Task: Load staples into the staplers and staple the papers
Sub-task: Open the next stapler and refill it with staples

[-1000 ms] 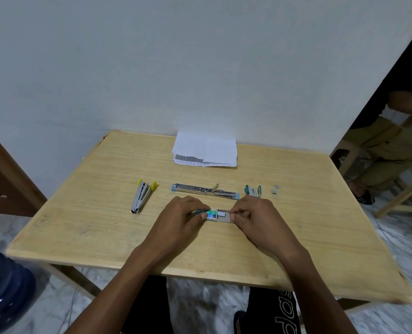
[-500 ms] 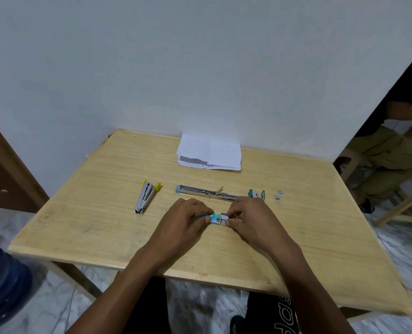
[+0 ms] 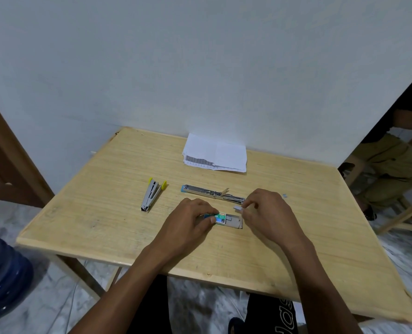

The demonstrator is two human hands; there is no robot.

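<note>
A small staple box (image 3: 226, 220) with a blue-green label lies pulled open on the wooden table (image 3: 103, 213). My left hand (image 3: 190, 220) pinches its left end. Just above the box's grey tray, my right hand (image 3: 267, 210) pinches a short strip of staples (image 3: 237, 208). Behind the hands lies a long stapler (image 3: 212, 193) folded out flat, with a blue tip at its left. A second small stapler (image 3: 153, 194) with yellow ends lies open to the left. White papers (image 3: 215, 153) sit at the table's far edge by the wall.
A tiny grey piece (image 3: 284, 195) lies right of my right hand. A blue water jug (image 3: 2, 273) stands on the floor at the left. Another person sits on a wooden stool (image 3: 393, 213) at the right. A brown door frame (image 3: 4, 160) is at the left.
My right hand has lifted off the box's right end with a staple strip pinched in its fingers. The left hand still holds the box.
</note>
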